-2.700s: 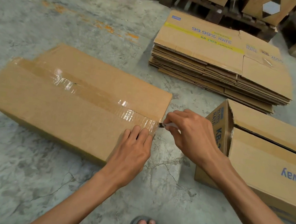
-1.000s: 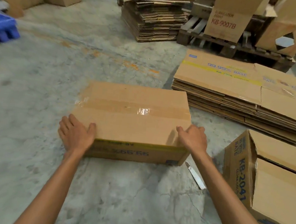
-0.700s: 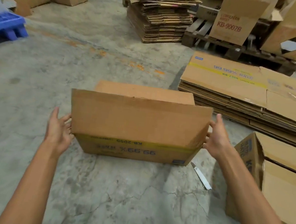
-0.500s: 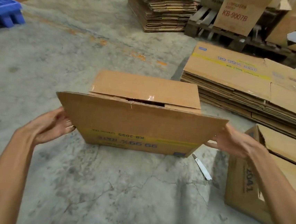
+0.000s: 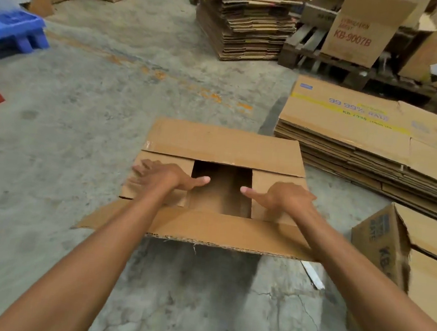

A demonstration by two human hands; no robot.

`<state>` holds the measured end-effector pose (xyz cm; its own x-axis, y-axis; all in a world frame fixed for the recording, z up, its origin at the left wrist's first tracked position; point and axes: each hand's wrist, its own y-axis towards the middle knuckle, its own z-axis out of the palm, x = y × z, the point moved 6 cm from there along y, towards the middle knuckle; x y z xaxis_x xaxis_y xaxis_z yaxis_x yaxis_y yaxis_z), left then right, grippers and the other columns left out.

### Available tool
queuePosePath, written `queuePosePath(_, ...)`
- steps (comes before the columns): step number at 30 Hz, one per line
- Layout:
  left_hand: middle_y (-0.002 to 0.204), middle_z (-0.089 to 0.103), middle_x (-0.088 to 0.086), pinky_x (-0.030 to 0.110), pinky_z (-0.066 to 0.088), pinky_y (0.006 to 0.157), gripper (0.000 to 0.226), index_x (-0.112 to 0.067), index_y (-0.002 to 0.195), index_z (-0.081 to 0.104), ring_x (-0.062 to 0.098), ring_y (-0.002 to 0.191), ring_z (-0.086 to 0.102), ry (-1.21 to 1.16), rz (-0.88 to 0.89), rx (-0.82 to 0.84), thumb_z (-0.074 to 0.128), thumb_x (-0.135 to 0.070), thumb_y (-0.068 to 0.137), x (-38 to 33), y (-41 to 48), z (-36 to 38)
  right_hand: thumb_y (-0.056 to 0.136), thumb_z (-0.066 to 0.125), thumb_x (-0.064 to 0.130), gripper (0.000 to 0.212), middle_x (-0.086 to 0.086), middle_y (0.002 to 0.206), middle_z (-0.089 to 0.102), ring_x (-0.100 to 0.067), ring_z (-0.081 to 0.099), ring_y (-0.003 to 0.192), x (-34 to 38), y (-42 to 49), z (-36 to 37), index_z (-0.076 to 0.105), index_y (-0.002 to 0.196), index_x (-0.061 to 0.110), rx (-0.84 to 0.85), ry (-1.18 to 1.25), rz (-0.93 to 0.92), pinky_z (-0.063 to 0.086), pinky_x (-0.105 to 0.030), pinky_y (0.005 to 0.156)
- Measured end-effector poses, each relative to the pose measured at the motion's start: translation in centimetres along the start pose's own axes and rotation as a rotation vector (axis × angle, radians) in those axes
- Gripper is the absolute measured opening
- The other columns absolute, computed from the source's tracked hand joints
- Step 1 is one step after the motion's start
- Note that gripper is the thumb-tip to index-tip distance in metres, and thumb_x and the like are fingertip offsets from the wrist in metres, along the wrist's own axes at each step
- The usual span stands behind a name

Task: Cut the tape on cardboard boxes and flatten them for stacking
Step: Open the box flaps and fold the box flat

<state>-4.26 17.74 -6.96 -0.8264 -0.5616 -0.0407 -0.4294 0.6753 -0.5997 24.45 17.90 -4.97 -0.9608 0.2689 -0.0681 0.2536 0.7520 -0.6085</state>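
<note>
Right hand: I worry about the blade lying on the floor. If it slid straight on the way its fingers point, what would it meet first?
Probably the far flap, after crossing the inner flap under the right hand; depth is unclear. The blade lies behind it.

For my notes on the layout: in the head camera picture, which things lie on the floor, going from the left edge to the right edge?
Blue plastic pallet → open cardboard box with the left hand and right hand on its inner flaps → knife blade → taped cardboard box.
</note>
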Motion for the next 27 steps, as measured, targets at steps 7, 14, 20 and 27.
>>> queuePosePath(7,0.16,-0.001,0.031,0.068,0.021,0.112,0.096,0.006,0.152,0.0,0.058,0.143,0.004,-0.054,-0.024,-0.301,0.054,-0.048,0.093,-1.8,1.4,1.4,0.089,0.065,0.035,0.079,-0.021,0.158,0.026,-0.049,0.019,0.144,4.0,0.9,-1.7,0.028,0.151,0.003,-0.199,0.149,0.1,0.033,-0.065,0.106)
queuePosePath(14,0.106,0.061,0.033,0.046,0.049,0.076,0.028,-0.001,0.097,0.068,0.046,0.094,0.059,-0.636,0.271,-0.336,0.045,-0.015,0.089,3.6,-0.5,-7.4,0.087,0.041,0.007,0.037,-0.021,0.096,0.064,-0.034,0.066,0.075,-2.0,0.7,-9.2,0.054,0.121,0.002,-0.179,0.439,-0.198,0.057,-0.039,0.061)
queuePosePath(20,0.07,0.045,0.012,0.029,0.033,0.052,0.011,-0.014,0.065,0.05,0.027,0.057,0.042,-1.192,0.261,-0.351,0.045,-0.012,0.074,7.4,-4.6,-10.7,0.087,0.04,-0.003,0.051,-0.005,0.092,0.071,-0.012,0.065,0.059,-4.6,-4.0,-13.3,0.066,0.118,0.028,-0.281,0.488,-0.367,0.05,-0.023,0.045)
queuePosePath(27,0.105,0.062,0.006,0.031,0.052,0.084,0.026,-0.012,0.106,0.067,0.017,0.092,0.062,-1.635,0.293,-0.409,0.043,-0.009,0.096,10.5,-7.0,-14.3,0.086,0.046,-0.017,0.058,0.015,0.083,0.076,0.0,0.071,0.078,-7.7,-8.0,-15.9,0.069,0.103,0.033,-0.286,0.665,-0.614,0.057,-0.019,0.06)
